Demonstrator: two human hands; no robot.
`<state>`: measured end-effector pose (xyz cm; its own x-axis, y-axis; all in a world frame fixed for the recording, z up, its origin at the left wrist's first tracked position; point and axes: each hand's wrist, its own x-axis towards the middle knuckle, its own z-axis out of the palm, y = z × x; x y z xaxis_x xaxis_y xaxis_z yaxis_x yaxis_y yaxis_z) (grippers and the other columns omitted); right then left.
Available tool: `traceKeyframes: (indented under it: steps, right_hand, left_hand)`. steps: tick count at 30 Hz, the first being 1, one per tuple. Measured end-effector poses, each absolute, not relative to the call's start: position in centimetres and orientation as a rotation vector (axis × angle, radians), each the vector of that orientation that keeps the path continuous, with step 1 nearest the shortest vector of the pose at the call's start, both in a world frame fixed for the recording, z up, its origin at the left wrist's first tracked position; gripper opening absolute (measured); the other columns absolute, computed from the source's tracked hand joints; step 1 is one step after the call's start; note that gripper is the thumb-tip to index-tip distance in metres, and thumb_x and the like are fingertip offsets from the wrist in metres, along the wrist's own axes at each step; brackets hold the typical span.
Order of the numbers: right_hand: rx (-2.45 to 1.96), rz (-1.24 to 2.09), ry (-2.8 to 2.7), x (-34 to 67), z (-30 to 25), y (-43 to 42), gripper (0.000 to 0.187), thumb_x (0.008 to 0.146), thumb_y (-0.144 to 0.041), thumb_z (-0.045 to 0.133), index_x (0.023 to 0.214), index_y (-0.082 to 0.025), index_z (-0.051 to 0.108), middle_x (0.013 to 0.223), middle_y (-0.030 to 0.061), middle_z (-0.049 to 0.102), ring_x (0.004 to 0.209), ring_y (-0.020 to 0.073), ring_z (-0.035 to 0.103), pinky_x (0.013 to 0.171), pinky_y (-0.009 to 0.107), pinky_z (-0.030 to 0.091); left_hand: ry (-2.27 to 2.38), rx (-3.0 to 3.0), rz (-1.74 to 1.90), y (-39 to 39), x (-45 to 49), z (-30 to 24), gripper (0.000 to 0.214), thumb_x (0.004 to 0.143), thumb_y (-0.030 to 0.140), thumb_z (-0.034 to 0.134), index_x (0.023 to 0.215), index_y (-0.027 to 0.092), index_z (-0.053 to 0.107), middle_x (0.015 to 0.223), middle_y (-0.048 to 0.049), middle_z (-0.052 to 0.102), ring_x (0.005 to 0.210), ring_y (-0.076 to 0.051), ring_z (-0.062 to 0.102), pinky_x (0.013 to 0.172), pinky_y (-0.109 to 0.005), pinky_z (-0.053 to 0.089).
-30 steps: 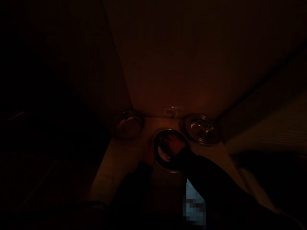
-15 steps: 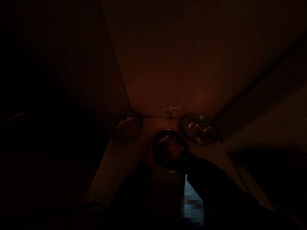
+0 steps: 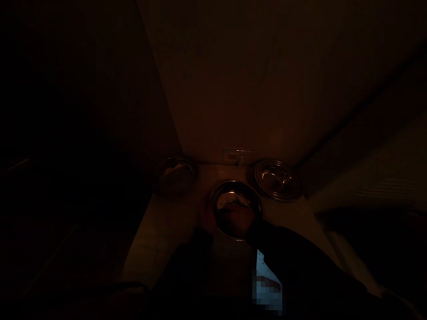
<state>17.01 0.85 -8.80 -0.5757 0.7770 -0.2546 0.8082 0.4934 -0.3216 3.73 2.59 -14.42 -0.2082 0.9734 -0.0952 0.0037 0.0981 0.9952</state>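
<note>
light: very dim and reddish; small detail mostly lost.
steel bowl [image 3: 234, 182]: upright on the counter [image 3: 167, 231], directly under and around the right fingers, just right of the left fingers.
right hand [image 3: 239, 218]: reaching down over the near rim into the steel bowl, low against its near inner wall.
right fingers: inside the bowl, pointing toward its far side; spread or pressed together cannot be told in this dark, nor whether anything is pinched.
left hand [image 3: 206, 218]: against the outside of the bowl's left wall, down by the counter.
left fingers: close on the bowl's outer wall, apparently touching it; curled or flat cannot be told.
pale patch [image 3: 230, 199]: on the bowl's inner surface just beyond the right fingers; contents or reflection, cannot tell.
left dish [image 3: 175, 175]: round and metal, beyond and to the left of the left fingers, apart from the bowl.
right dish [image 3: 276, 179]: round, with ringed steps, beyond and to the right of the right fingers, apart from the bowl.
wall fitting [image 3: 236, 155]: small pale plate straight beyond both sets of fingers, between the two dishes, where counter meets wall [image 3: 250, 89].
sleeves [image 3: 300, 266]: dark, covering both arms up to the wrists, nearer than the fingers.
pale slip [image 3: 265, 266]: nearer than the right fingers, beside the right sleeve; lower part blurred.
</note>
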Motion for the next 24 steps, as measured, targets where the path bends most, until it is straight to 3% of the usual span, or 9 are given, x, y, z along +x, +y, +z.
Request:
traceKeyframes:
  steps: [7, 12, 20, 24]
  right_hand:
    - [1.674, -0.470, 2.546, 17.3, -8.8, 3.1, 0.039, 0.091, -0.018, 0.043, 0.127, -0.023, 0.056, 0.132, 0.0094, 0.054, 0.121, 0.0239, 0.047, 0.097, 0.038, 0.041]
    - [1.827, -0.372, 2.451, 17.4, -9.0, 4.3, 0.039, 0.091, -0.020, 0.039, 0.125, -0.017, 0.057, 0.120, 0.0165, 0.057, 0.112, 0.0312, 0.050, 0.084, 0.045, 0.047]
    - [1.516, -0.503, 2.573, 16.7, -8.5, 1.4, 0.034, 0.086, -0.021, 0.048, 0.116, -0.027, 0.062, 0.125, 0.0064, 0.059, 0.115, 0.0252, 0.051, 0.087, 0.038, 0.045]
    - [1.446, -0.552, 2.577, 17.0, -8.6, 1.3, 0.035, 0.085, -0.018, 0.048, 0.117, -0.026, 0.062, 0.124, 0.0075, 0.059, 0.117, 0.0262, 0.051, 0.090, 0.040, 0.044]
  left_hand:
    - [1.393, 1.038, 1.235, 2.8, 3.4, -14.6, 0.040, 0.088, 0.040, 0.045, 0.110, 0.015, 0.066, 0.118, -0.0112, 0.066, 0.112, -0.023, 0.060, 0.102, -0.037, 0.042]
    - [1.445, 1.026, 1.223, 2.6, 3.4, -14.7, 0.041, 0.088, 0.035, 0.043, 0.114, 0.011, 0.064, 0.123, -0.0146, 0.063, 0.116, -0.025, 0.057, 0.105, -0.040, 0.038]
    - [1.502, 0.997, 1.227, 2.5, 3.8, -14.1, 0.037, 0.088, 0.031, 0.044, 0.113, 0.013, 0.064, 0.126, -0.0130, 0.062, 0.119, -0.024, 0.056, 0.105, -0.038, 0.039]
    - [1.504, 0.987, 1.223, 2.6, 3.7, -14.4, 0.035, 0.088, 0.030, 0.045, 0.111, 0.014, 0.065, 0.123, -0.0117, 0.064, 0.116, -0.024, 0.057, 0.104, -0.038, 0.040]
